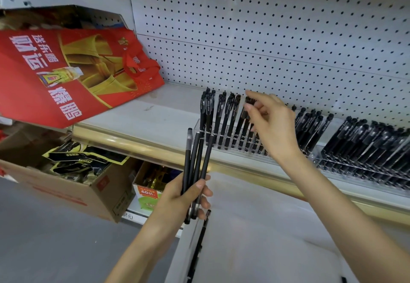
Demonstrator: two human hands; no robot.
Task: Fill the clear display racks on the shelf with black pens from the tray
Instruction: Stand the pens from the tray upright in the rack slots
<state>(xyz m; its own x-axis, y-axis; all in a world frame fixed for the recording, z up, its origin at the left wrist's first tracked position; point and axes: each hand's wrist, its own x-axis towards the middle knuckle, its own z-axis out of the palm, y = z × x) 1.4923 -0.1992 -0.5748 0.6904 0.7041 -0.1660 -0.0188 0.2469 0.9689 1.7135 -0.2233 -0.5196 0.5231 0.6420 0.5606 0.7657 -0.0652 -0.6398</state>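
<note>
Gripping four slim black pens in my left hand, I seat each upright in the clear plastic rack (right hand: grip unclear).

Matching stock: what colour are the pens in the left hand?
The pens are black; head view.

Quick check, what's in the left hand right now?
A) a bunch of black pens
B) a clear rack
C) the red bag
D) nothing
A: the left hand grips several black pens, their upper ends fanned out above its fingers.
</note>
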